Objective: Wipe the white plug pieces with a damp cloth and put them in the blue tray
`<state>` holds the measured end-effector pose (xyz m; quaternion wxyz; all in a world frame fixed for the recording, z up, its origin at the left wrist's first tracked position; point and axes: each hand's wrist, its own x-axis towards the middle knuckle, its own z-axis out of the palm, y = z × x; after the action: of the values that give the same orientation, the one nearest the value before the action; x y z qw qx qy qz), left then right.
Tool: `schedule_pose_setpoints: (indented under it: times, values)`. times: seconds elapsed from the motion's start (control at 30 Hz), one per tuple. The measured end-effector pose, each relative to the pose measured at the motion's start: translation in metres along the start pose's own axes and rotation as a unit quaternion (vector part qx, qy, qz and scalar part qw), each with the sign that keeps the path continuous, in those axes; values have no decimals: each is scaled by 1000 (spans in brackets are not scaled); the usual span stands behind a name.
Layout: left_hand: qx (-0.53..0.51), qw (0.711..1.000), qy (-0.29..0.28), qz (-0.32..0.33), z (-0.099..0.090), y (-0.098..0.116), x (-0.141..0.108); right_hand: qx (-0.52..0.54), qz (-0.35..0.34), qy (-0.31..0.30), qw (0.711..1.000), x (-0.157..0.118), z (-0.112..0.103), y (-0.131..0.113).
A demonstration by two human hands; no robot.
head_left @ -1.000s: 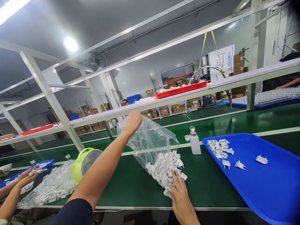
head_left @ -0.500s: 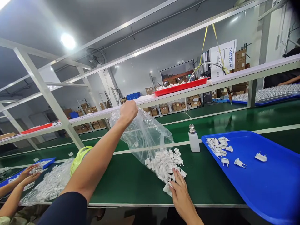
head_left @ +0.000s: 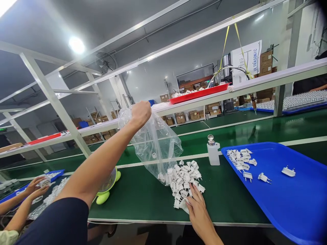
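Note:
My left hand (head_left: 141, 113) is a closed fist, holding up the clear plastic bag (head_left: 159, 136) by its gathered top. White plug housings (head_left: 186, 174) with pins lie heaped on the green bench at the bag's lower end, and a few remain inside the film. At the near side of the heap is my right hand (head_left: 199, 212), its fingertips against the plugs. A piece of white cloth (head_left: 184, 205) is pinched under its thumb and fingers. To the right, a blue tray (head_left: 288, 207) carries several similar white plugs (head_left: 240, 159) along its left side.
A white pump bottle (head_left: 213, 156) stands between heap and tray. Left of the heap is a light-green fan (head_left: 103, 197), partly behind my forearm. Another person's hands (head_left: 35, 187) handle white parts at far left. A red tray (head_left: 199, 94) sits on the shelf above.
My left hand has pulled the bag up and left, leaving more plugs spread on the bench. My right hand stays by the heap. The fan shows more below my forearm.

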<state>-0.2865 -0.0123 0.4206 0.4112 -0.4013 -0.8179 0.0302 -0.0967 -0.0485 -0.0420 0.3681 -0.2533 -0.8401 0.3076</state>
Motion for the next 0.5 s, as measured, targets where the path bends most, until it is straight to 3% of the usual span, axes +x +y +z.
schedule_pose_setpoints:
  times: [0.3, 0.5]
  values:
    - [5, 999, -5, 44, -6, 8, 14, 46, 12, 0, 999, -1, 1, -1]
    - [-29, 998, 48, 19, -32, -6, 11, 133, 29, 16, 991, -1, 0, -2]
